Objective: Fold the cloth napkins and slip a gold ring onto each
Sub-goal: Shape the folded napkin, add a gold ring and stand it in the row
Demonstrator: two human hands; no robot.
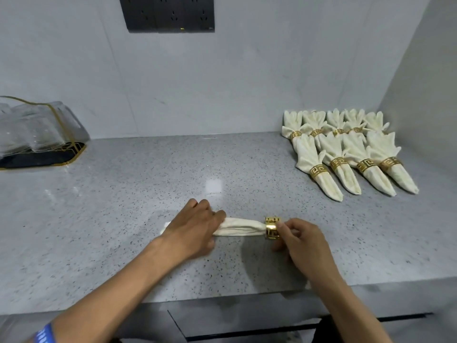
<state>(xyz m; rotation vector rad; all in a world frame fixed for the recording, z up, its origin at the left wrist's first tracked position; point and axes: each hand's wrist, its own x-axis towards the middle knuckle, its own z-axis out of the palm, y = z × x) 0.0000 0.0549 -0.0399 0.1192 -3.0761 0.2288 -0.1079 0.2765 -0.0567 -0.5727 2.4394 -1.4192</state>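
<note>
A cream cloth napkin, rolled into a narrow bundle, lies left to right on the speckled grey counter near its front edge. My left hand grips the napkin's left part, fingers curled over it. A gold ring with a cut-out key pattern sits over the napkin's right tip. My right hand pinches that ring between thumb and fingers. The napkin's left end shows a little behind my left wrist.
Several folded cream napkins with gold rings lie in two rows at the back right, near the side wall. A clear, gold-trimmed holder on a black tray stands at the back left. Dark wall sockets hang above.
</note>
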